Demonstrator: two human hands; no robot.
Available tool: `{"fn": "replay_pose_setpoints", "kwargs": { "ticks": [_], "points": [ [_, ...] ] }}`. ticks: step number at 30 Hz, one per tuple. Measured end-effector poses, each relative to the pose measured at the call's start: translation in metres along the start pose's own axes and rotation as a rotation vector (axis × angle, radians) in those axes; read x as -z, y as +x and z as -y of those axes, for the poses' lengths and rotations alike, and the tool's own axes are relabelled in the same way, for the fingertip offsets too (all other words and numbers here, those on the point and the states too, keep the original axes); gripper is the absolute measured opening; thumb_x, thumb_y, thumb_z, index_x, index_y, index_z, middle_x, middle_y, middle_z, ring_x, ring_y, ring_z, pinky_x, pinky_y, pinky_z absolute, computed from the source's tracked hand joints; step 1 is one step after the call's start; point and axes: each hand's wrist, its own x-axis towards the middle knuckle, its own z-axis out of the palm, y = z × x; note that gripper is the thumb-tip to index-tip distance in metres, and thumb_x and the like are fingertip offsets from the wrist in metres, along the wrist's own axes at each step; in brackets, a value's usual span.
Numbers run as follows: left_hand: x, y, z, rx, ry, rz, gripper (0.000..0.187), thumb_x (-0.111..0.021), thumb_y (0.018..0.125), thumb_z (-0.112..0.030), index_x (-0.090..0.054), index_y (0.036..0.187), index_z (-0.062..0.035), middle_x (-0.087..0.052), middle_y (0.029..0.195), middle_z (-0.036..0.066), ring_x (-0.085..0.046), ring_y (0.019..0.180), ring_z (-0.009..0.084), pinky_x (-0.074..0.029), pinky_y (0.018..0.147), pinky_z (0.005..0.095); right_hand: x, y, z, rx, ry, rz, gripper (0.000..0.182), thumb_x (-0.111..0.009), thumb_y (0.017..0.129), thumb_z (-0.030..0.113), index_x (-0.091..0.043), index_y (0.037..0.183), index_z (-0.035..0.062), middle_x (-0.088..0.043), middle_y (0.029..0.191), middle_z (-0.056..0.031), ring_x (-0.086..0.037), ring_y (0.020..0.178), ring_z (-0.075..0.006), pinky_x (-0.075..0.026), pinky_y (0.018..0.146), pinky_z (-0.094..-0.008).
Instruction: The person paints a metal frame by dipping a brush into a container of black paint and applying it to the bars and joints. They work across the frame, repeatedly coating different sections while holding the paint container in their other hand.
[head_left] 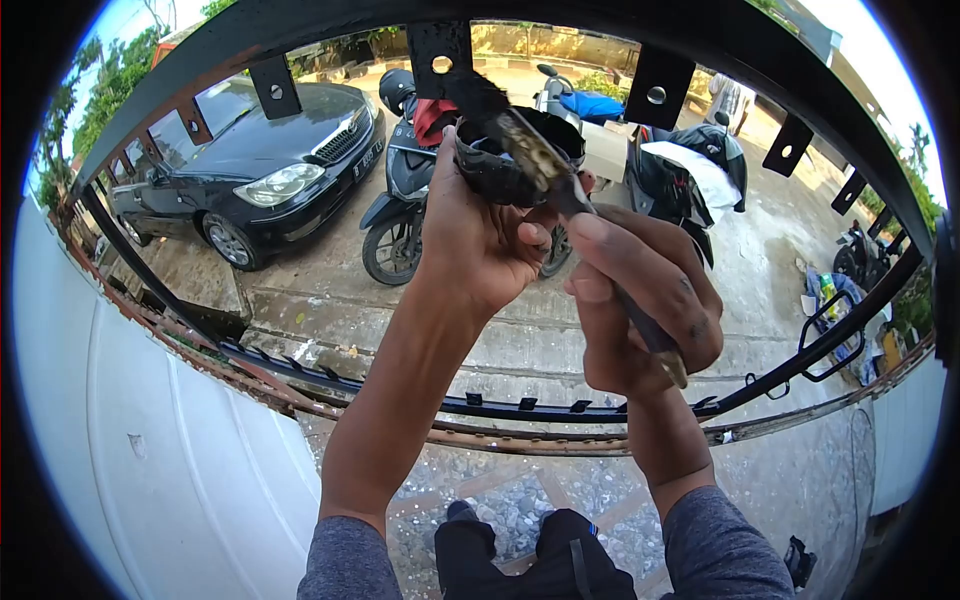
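My left hand (pixel 468 235) is raised in front of me, its fingers around a small black-smeared paint cup (pixel 487 178). Between the thumb and fingers of my right hand (pixel 655 290) is a paintbrush (pixel 537 150), tilted up to the left. Its dark bristles and paint-caked ferrule pass in front of the cup's opening. In this view the bristle end overlaps the lower part of a black metal tab (pixel 440 50) with a round hole. That tab hangs from the curved-looking top bar of a black metal frame (pixel 340 28).
More holed tabs (pixel 657 90) line the top bar, and a lower black rail (pixel 520 408) runs below my forearms. Beyond the frame stand a black car (pixel 250 150), a parked motorcycle (pixel 395 200) and another motorcycle (pixel 690 160). White panels (pixel 150 420) flank the left side.
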Motion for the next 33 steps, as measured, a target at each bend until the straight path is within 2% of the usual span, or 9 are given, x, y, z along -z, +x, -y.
{"fn": "replay_pose_setpoints", "kwargs": {
  "ticks": [4,7,13,17,23,24,26,28,33],
  "points": [
    [0.001,-0.001,-0.001,-0.080,0.065,-0.023,0.067,-0.026,0.100,-0.062,-0.061,0.114,-0.0070,-0.070,0.095,0.012,-0.070,0.074,0.0220,-0.046,0.039,0.0179,-0.008,0.016,-0.036,0.192,-0.088,0.011,0.023,-0.069,0.088,0.002,-0.070,0.111,0.0026,-0.071,0.103,-0.0176,-0.070,0.080,-0.0205,-0.055,0.068,-0.0283],
    [-0.004,-0.007,-0.011,0.025,-0.031,-0.071,0.066,-0.025,0.099,-0.063,-0.060,0.116,-0.0094,-0.070,0.099,0.012,-0.071,0.081,0.0261,-0.047,0.038,0.0182,0.022,-0.002,-0.037,0.016,-0.189,-0.137,0.023,-0.069,0.087,0.002,-0.071,0.110,0.0057,-0.069,0.102,-0.0173,-0.071,0.082,-0.0208,-0.058,0.065,-0.0290],
    [0.013,0.000,-0.010,-0.088,0.061,-0.016,0.061,-0.028,0.100,-0.061,-0.058,0.119,-0.0116,-0.070,0.098,0.011,-0.070,0.086,0.0243,-0.043,0.038,0.0177,-0.012,0.012,-0.029,0.182,-0.099,0.217,0.017,-0.071,0.085,0.003,-0.074,0.101,0.0101,-0.070,0.099,-0.0185,-0.072,0.082,-0.0254,-0.059,0.069,-0.0310],
    [0.009,-0.004,-0.010,-0.078,0.053,-0.090,0.057,-0.032,0.101,-0.056,-0.057,0.122,-0.0099,-0.070,0.099,0.012,-0.071,0.094,0.0266,-0.041,0.039,0.0176,-0.011,0.031,-0.047,0.280,-0.149,0.037,0.019,-0.068,0.089,0.004,-0.071,0.106,0.0085,-0.069,0.103,-0.0204,-0.071,0.081,-0.0237,-0.057,0.068,-0.0285],
    [0.017,-0.018,-0.025,-0.069,-0.027,-0.076,0.054,-0.033,0.102,-0.040,-0.056,0.124,0.0040,-0.067,0.109,0.022,-0.068,0.100,0.0282,-0.046,0.038,0.0182,0.026,-0.013,-0.016,-0.003,-0.146,0.014,0.033,-0.075,0.082,0.012,-0.070,0.115,0.0138,-0.069,0.104,-0.0169,-0.071,0.078,-0.0203,-0.058,0.063,-0.0292],
    [0.032,-0.015,-0.034,-0.014,-0.071,0.105,0.054,-0.033,0.103,-0.038,-0.055,0.123,0.0059,-0.067,0.108,0.022,-0.068,0.098,0.0299,-0.054,0.049,0.0221,0.018,-0.004,-0.006,0.012,-0.101,0.137,0.033,-0.076,0.082,0.011,-0.069,0.115,0.0125,-0.069,0.102,-0.0170,-0.072,0.079,-0.0214,-0.058,0.064,-0.0296],
    [0.010,-0.029,-0.034,-0.210,0.067,-0.151,0.056,-0.030,0.102,-0.046,-0.057,0.120,-0.0001,-0.067,0.105,0.016,-0.068,0.095,0.0276,-0.053,0.055,0.0254,-0.009,0.015,0.008,0.064,-0.006,0.282,0.034,-0.076,0.082,0.009,-0.068,0.115,0.0100,-0.070,0.099,-0.0173,-0.072,0.080,-0.0237,-0.058,0.066,-0.0304],
    [0.003,-0.040,-0.043,-0.240,0.093,-0.241,0.062,-0.024,0.102,-0.056,-0.058,0.115,-0.0058,-0.067,0.100,0.011,-0.069,0.092,0.0257,-0.046,0.040,0.0205,-0.053,0.029,0.003,0.150,0.118,0.176,0.038,-0.078,0.077,0.005,-0.069,0.114,0.0070,-0.071,0.101,-0.0167,-0.072,0.082,-0.0250,-0.059,0.066,-0.0315],
    [0.048,-0.039,-0.072,-0.277,0.060,-0.143,0.061,-0.023,0.102,-0.057,-0.059,0.116,-0.0086,-0.068,0.096,0.009,-0.070,0.091,0.0241,-0.045,0.039,0.0206,-0.110,0.057,-0.005,0.263,0.094,0.029,0.026,-0.072,0.081,0.000,-0.070,0.107,-0.0001,-0.072,0.103,-0.0163,-0.072,0.084,-0.0237,-0.059,0.068,-0.0312]
  ]
}}
